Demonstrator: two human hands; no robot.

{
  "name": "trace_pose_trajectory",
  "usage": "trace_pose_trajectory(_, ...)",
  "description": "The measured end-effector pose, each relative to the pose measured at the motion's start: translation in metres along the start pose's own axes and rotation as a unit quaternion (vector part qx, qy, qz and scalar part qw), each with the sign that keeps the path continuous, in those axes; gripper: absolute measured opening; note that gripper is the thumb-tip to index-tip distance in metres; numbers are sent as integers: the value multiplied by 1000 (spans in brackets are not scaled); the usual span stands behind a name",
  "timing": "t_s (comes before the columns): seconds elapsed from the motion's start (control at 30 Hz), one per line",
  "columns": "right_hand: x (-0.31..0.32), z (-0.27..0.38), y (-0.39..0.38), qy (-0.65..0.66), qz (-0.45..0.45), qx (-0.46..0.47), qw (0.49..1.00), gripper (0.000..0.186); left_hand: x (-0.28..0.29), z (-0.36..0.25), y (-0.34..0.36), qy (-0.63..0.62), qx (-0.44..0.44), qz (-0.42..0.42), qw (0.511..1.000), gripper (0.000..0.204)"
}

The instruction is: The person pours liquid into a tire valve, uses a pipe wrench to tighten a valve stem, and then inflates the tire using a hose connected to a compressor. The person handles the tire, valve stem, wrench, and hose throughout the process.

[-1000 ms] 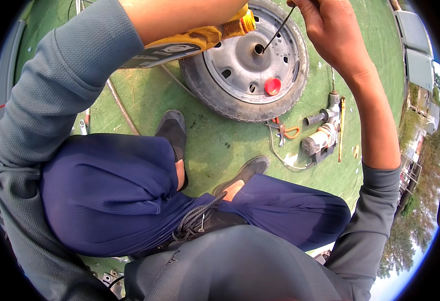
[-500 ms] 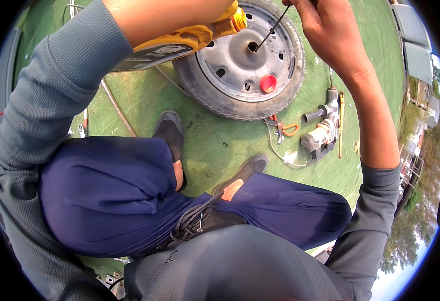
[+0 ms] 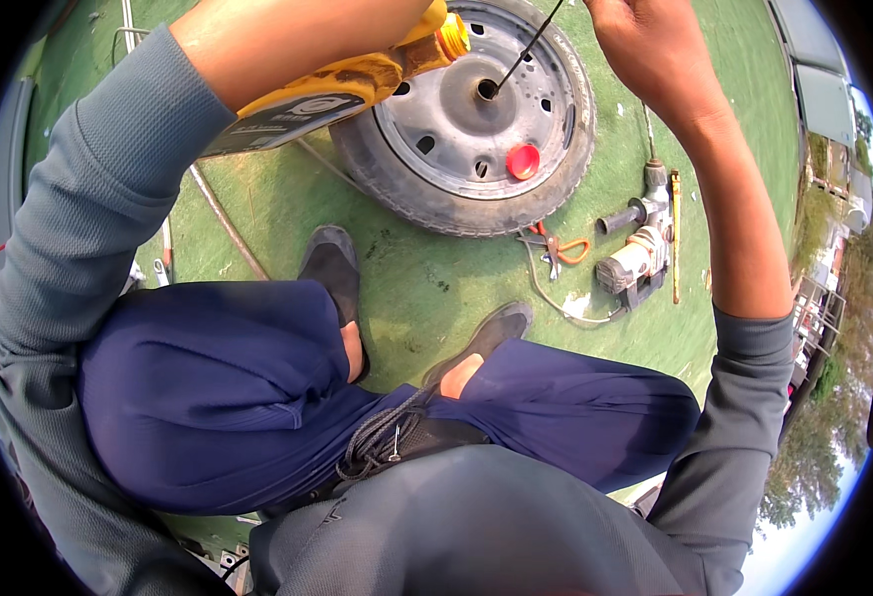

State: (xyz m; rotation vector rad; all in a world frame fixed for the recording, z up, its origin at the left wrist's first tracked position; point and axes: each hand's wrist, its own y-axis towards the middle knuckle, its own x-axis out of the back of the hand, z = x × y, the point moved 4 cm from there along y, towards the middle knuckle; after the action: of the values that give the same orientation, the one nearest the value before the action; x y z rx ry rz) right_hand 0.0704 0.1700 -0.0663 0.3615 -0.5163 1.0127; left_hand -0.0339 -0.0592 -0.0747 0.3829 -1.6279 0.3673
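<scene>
Worn green ground (image 3: 396, 288) lies under everything, with tools scattered over it in daylight. A yellow bottle (image 3: 342, 84) is tilted over the upper left of a flat-lying wheel (image 3: 461, 129), its neck apparently uncapped and aimed toward the hub hole (image 3: 486, 89). The left hand (image 3: 394, 18) seems wrapped round the bottle, though its fingers are hidden; if that grip slipped or the tilt steepened too early, any liquid inside could miss the hole and run over the steel. A thin dark rod (image 3: 529, 48) slants to the hole's edge, whether inside it I cannot tell. The right hand (image 3: 650, 50) appears closed on its upper end, fingertips cropped away; a loosened pinch could let it fall, a sideways jerk could knock it off line. The red cap (image 3: 523, 161) rests loose on the wheel, so a bump might send it rolling. Beyond the tyre, orange-handled pliers (image 3: 554, 254), a drill (image 3: 640, 248) and a yellow stick (image 3: 676, 238) lie where a spreading spill might foul them.
</scene>
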Motion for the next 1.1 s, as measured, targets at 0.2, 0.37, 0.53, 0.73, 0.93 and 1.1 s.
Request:
trace_pose_trajectory(0.2,-8,-6,-4,58,-16,28,998,20,10,-10,-20,40,64,-27,997,37)
trace_pose_trajectory(0.37,-11,-25,3,103,-60,15,993,20,22,-16,-31,48,112,-17,992,39)
trace_pose_trajectory(0.53,-10,-46,7,131,-114,-24,985,19,14,-18,-28,65,132,-13,989,42)
trace_pose_trajectory(0.73,21,-67,11,114,-122,40,985,19,-5,-37,22,50,37,-5,998,32)
trace_pose_trajectory(0.93,45,-84,-14,116,-133,-26,984,18,-7,-57,43,49,15,9,999,38)
trace_pose_trajectory(1.1,62,-90,-29,142,-141,-19,980,22,-7,-62,48,43,31,31,998,40)
